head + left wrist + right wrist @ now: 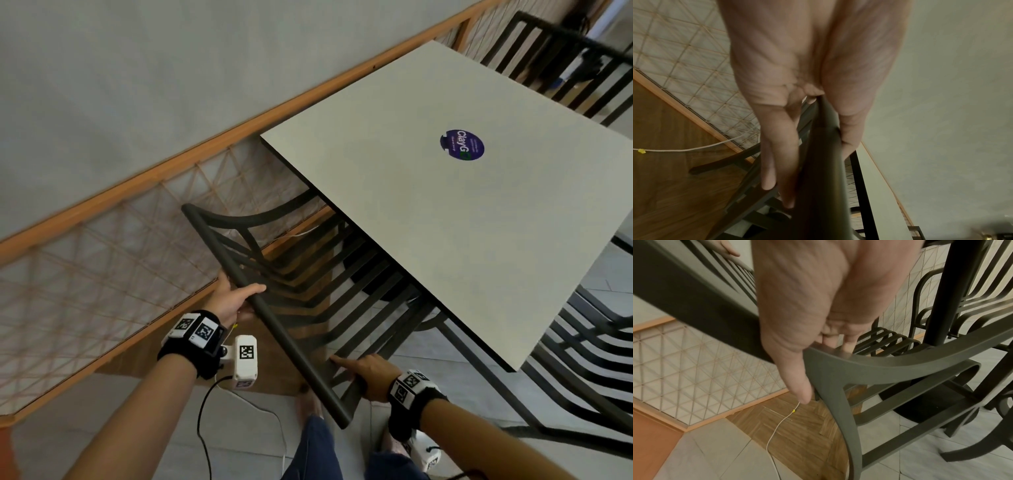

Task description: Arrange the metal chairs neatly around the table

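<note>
A dark metal chair [274,329] stands at the near left side of the white square table [411,205], its slatted seat partly under the tabletop. My left hand [236,298] grips the chair's top rail [824,178], thumb on one side and fingers on the other. My right hand [366,371] holds the chair's near corner, where the armrest [890,366] meets the back. In the right wrist view my right hand's fingers [846,340] curl over that armrest and the thumb points down. The table's black pedestal [945,296] stands just beyond.
A wooden-framed mesh fence [137,240] runs close along the left, behind the chair. A second metal chair [555,61] stands at the table's far side and a third chair [589,359] at its right. A thin white cord [777,426] lies on the floor by my feet.
</note>
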`<state>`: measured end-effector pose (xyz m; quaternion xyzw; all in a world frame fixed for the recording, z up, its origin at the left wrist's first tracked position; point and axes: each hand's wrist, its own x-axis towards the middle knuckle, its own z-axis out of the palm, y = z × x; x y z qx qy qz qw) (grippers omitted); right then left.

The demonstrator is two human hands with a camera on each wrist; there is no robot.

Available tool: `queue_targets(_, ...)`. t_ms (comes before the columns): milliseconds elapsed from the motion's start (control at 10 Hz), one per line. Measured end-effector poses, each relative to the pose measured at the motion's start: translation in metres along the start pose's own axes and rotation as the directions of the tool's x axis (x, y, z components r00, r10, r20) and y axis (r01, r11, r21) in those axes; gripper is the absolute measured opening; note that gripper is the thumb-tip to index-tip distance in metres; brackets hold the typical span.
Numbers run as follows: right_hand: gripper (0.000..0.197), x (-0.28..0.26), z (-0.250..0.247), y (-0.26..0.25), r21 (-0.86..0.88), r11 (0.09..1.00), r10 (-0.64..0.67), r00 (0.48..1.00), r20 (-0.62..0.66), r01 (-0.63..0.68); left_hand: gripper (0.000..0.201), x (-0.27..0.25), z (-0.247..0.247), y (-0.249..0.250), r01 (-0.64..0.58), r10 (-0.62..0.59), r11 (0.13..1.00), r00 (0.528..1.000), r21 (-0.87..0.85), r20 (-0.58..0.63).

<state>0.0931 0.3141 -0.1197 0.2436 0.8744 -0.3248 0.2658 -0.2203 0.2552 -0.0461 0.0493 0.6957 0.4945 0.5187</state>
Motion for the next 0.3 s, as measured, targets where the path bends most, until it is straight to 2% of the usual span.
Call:
queue_targets(100,0.092,-0.005,-0.009,0.003,-0.014,1.0,-0.024,1.0,-0.003,0.024,0.077,-0.015,-0.001,-0.007,-0.014,0.015,0.997,1.0,0.07,-0.014)
queue_targets(200,0.094,-0.018,-0.025,0.001,-0.038,0.997,-0.061,0.998,-0.013,0.06,0.06,-0.035,-0.004,-0.013,-0.021,0.024,0.992,0.999,0.127,-0.024)
queue_targets(300,0.087,-0.029,-0.06,0.01,-0.028,0.992,-0.12,0.993,-0.007,0.12,0.032,-0.057,-0.003,-0.034,0.028,-0.017,0.993,0.996,0.118,-0.088)
